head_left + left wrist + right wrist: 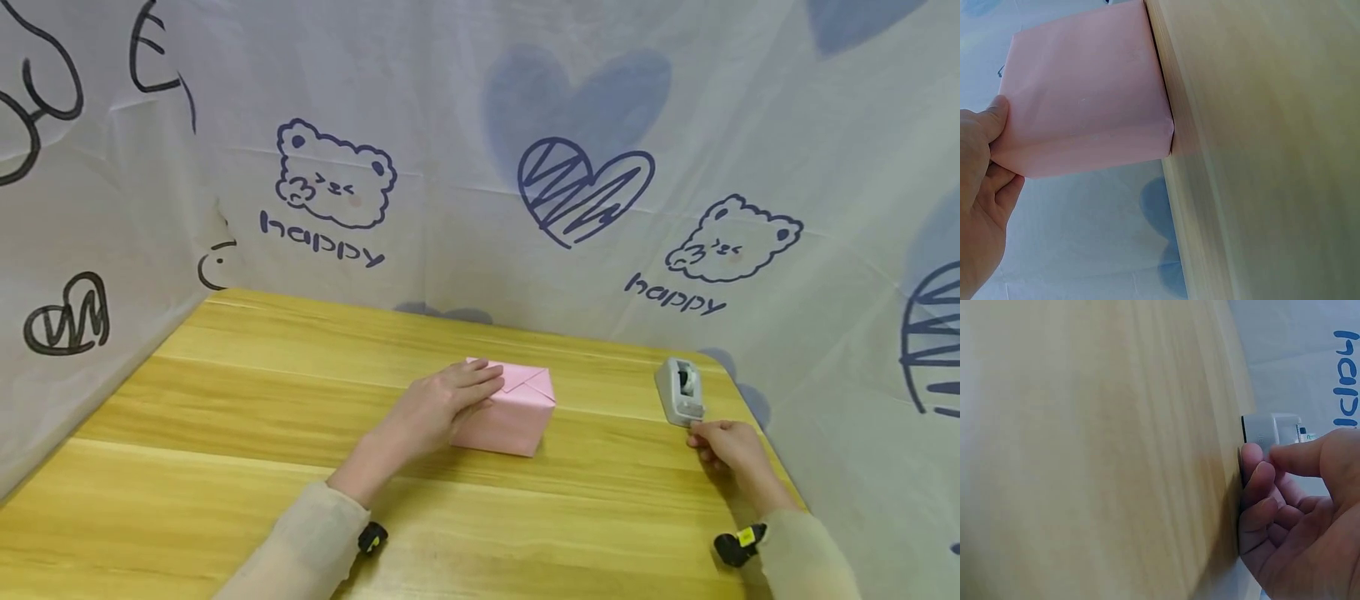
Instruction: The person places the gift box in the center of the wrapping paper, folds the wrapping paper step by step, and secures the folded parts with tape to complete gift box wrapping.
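Observation:
A pink paper-wrapped box (510,421) stands on the table, folded paper flaps on its top. My left hand (442,408) grips its left side, fingers over the top; the left wrist view shows the thumb (999,115) against one face. Toward the table's right edge is a light grey tape dispenser (681,392) with a roll in it. My right hand (731,450) is at its front end, thumb and index finger pinched together at the tape's end. The clear strip itself is hard to make out. In the right wrist view the hand partly covers the dispenser (1260,429).
The wood-grain table (225,408) has a rounded far right corner just beyond the dispenser. A white cloth (465,183) printed with bears and hearts hangs behind the table and along both sides. Both sleeves carry small black wrist devices.

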Demonstrator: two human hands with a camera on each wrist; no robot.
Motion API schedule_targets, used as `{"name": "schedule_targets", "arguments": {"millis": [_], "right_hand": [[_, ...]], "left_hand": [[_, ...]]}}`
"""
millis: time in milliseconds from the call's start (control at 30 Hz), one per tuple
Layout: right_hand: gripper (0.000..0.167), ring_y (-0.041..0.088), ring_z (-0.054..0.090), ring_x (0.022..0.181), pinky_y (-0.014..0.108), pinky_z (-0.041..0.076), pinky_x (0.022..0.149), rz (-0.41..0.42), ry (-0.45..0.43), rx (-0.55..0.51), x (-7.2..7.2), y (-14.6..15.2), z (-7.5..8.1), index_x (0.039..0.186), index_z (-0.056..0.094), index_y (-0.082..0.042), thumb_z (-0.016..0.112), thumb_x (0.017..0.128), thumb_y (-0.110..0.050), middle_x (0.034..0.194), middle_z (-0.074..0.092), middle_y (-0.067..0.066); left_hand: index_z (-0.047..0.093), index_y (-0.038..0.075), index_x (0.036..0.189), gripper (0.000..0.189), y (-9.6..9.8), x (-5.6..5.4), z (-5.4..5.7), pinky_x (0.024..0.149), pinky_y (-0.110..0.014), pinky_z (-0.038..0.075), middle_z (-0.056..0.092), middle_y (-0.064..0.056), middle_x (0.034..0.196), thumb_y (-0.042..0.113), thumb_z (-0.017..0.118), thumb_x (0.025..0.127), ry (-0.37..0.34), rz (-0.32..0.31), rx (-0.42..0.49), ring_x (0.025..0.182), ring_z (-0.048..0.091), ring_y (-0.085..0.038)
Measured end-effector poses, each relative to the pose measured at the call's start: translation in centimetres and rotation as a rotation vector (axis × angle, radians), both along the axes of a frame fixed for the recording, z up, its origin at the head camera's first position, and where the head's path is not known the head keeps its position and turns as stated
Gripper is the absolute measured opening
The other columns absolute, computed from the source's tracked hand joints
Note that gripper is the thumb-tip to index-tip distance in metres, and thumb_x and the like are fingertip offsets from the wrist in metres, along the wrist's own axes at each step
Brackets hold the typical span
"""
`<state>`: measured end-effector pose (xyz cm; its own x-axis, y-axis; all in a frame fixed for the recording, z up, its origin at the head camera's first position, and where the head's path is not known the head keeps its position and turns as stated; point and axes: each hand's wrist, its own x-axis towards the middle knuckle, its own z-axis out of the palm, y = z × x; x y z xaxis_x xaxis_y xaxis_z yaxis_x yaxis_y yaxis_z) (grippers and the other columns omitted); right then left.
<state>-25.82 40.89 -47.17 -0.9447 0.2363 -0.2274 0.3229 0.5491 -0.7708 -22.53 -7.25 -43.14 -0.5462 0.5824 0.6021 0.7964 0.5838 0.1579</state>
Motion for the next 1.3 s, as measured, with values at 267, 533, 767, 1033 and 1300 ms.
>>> {"name": "schedule_targets", "arguments": {"millis": [267,533,767,1033,1300], "right_hand": [[0.031,0.010,0.056,0.066,0.026,0.047,0.057,0.017,-0.005,0.040,-0.3,-0.1,0.6,0.097,0.072,0.005,0.055,0.102,-0.021,0.070,0.067,-0.009],[0.037,0.008,0.059,0.070,0.024,0.050,0.060,0.090,0.060,0.044,0.7,-0.5,0.5,0.113,0.063,0.011,0.052,0.107,-0.024,0.078,0.069,-0.008],[0.041,0.010,0.062,0.073,0.025,0.056,0.064,0.128,0.129,-0.078,2.4,-4.0,1.6,0.125,0.055,0.011,0.056,0.109,-0.027,0.093,0.072,-0.001],[0.033,0.016,0.062,0.075,0.029,0.056,0.067,0.256,0.348,-0.153,4.3,-10.3,3.9,0.125,0.060,0.006,0.061,0.107,-0.021,0.099,0.073,0.007],[0.023,0.016,0.060,0.075,0.027,0.056,0.068,0.333,0.428,-0.295,5.8,-16.7,5.4,0.116,0.064,0.003,0.064,0.105,-0.018,0.093,0.068,0.005]], "left_hand": [[0.071,0.008,0.135,0.035,0.0,0.0,0.2,0.112,-0.047,0.046,0.064,-0.008,0.143,0.012,0.068,0.101,0.014,0.001,0.002,0.134,0.059,-0.031],[0.071,0.010,0.135,0.034,0.0,-0.1,0.3,0.113,-0.046,0.046,0.065,-0.006,0.142,0.013,0.068,0.101,0.007,0.002,0.010,0.134,0.059,-0.030],[0.072,0.008,0.133,0.033,0.1,-0.1,0.2,0.113,-0.046,0.046,0.066,-0.007,0.141,0.012,0.069,0.100,0.019,0.007,0.021,0.133,0.060,-0.030],[0.071,0.007,0.133,0.034,0.6,0.2,0.3,0.110,-0.046,0.049,0.067,-0.010,0.138,0.013,0.071,0.099,0.053,0.064,-0.014,0.131,0.062,-0.030],[0.073,0.006,0.130,0.032,1.5,0.9,0.2,0.108,-0.045,0.051,0.070,-0.011,0.134,0.015,0.072,0.099,0.101,0.119,-0.023,0.127,0.065,-0.032]]}}
